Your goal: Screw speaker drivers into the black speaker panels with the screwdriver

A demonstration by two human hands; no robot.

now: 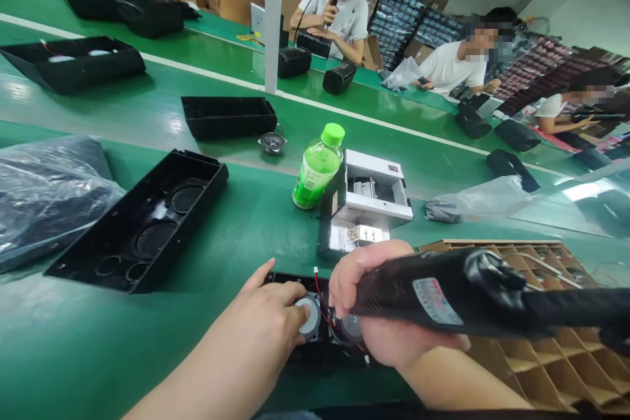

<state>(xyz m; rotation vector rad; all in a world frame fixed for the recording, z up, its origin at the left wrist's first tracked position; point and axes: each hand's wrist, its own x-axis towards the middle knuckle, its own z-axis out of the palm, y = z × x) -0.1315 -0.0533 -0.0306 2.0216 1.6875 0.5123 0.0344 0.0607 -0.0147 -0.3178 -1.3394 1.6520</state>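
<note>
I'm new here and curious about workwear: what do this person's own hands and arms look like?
Both the left hand and right hand are ungloved, with five-fingered human shapes. The visible forearms are bare, with no sleeves. No watch, bracelet or ring shows, though part of the right hand is hidden.
</note>
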